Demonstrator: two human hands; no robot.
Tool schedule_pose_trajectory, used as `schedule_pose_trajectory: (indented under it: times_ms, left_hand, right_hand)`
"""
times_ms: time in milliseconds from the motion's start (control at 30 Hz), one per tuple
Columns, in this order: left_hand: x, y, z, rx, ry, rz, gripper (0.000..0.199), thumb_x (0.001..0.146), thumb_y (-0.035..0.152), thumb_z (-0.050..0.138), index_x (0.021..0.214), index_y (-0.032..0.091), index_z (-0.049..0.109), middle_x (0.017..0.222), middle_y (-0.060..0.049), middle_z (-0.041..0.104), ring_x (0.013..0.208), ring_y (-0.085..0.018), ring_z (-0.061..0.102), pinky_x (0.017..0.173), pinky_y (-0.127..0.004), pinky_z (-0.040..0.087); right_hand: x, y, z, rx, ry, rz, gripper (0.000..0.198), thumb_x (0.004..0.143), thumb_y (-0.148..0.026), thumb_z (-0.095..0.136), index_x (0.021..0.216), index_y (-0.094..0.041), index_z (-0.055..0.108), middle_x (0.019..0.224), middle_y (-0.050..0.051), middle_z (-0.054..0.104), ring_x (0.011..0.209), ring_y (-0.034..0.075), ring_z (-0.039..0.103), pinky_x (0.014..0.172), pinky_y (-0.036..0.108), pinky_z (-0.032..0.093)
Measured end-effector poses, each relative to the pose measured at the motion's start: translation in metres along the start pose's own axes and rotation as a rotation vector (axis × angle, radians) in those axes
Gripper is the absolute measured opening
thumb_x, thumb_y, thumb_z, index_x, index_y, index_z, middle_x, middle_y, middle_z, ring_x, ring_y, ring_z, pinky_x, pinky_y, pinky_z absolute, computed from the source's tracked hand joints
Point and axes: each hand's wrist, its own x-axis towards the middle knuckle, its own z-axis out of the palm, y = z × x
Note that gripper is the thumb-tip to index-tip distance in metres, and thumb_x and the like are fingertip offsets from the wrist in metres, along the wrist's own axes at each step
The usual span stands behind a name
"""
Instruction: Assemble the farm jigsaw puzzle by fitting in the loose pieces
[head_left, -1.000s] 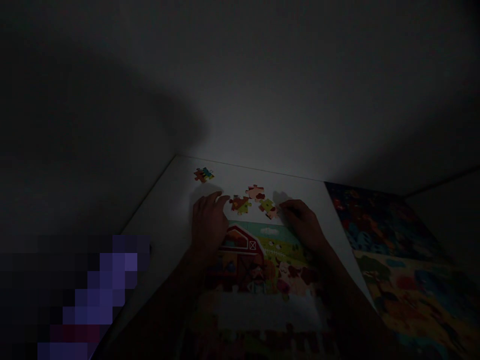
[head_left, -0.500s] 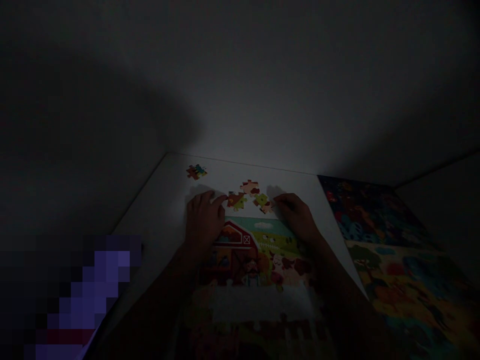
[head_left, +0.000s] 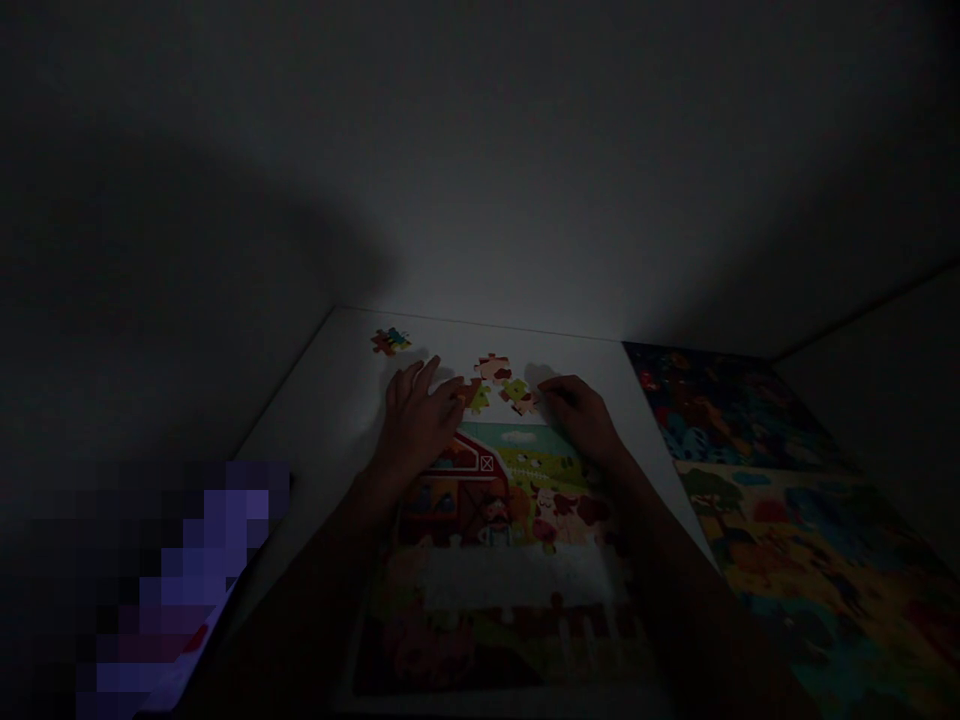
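In dim light, my left hand [head_left: 421, 412] has its fingers spread above the table, the thumb side overlapping the left part of a brown and green puzzle piece [head_left: 478, 398]. My right hand [head_left: 577, 408] is pinched, its fingertips at the right edge of a green and pink puzzle piece [head_left: 517, 394]. A pink and brown puzzle piece [head_left: 493, 367] lies just beyond these two. Between my forearms is a farm puzzle [head_left: 555, 465] with a barn, a farmer and a cow. A pale gap crosses it below the farmer.
A small group of puzzle pieces [head_left: 391, 341] lies near the far left corner of the white table [head_left: 315, 400]. On the right are a dark picture puzzle [head_left: 712, 400] and an animal picture puzzle [head_left: 795, 540]. Walls rise behind the table. A blurred purple shape is at lower left.
My left hand has shifted right over the brown and green puzzle piece, covering more of it, with its fingers more spread. My right hand stays pinched beside its piece. The view has shifted slightly.
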Motion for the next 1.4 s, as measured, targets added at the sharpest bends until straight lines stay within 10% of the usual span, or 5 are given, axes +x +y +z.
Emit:
schedule_pose_trajectory:
  times_ms: [633, 1033, 1267, 1400]
  left_hand:
    - [0.008, -0.007, 0.009, -0.266, -0.082, -0.145, 0.037, 0.078, 0.031, 0.07, 0.11, 0.022, 0.055, 0.121, -0.008, 0.064, 0.124, -0.027, 0.052, 0.117, -0.054, 0.014]
    - [0.005, -0.011, 0.006, -0.731, 0.023, -0.138, 0.025, 0.082, 0.018, 0.063, 0.106, 0.022, 0.057, 0.083, 0.002, 0.068, 0.081, -0.015, 0.065, 0.077, -0.027, 0.048]
    - [0.003, -0.002, -0.004, -0.839, 0.073, 0.017, 0.03, 0.087, 0.011, 0.05, 0.11, 0.019, 0.067, 0.106, -0.005, 0.069, 0.096, -0.017, 0.064, 0.087, -0.029, 0.049]
    - [-0.003, 0.006, -0.012, -0.901, -0.073, 0.097, 0.028, 0.089, 0.014, 0.05, 0.108, 0.022, 0.07, 0.106, -0.004, 0.069, 0.097, -0.017, 0.064, 0.088, -0.031, 0.05]
  right_hand:
    - [0.001, 0.007, 0.0, -0.087, 0.016, -0.055, 0.028, 0.078, -0.033, 0.055, 0.094, -0.018, 0.071, 0.099, 0.009, 0.068, 0.092, 0.023, 0.062, 0.089, 0.042, 0.047]
    - [-0.002, -0.007, 0.0, -0.236, -0.056, -0.193, 0.024, 0.081, -0.028, 0.051, 0.089, -0.019, 0.071, 0.095, 0.01, 0.069, 0.093, 0.025, 0.061, 0.09, 0.042, 0.047]
    - [-0.009, -0.03, 0.001, -0.113, -0.019, -0.192, 0.023, 0.084, -0.032, 0.052, 0.094, -0.019, 0.067, 0.1, 0.01, 0.067, 0.089, 0.022, 0.062, 0.084, 0.04, 0.05]
    - [-0.024, -0.069, 0.006, 0.114, -0.277, -0.121, 0.034, 0.084, -0.044, 0.061, 0.11, -0.022, 0.061, 0.108, 0.007, 0.066, 0.088, 0.02, 0.062, 0.078, 0.036, 0.051]
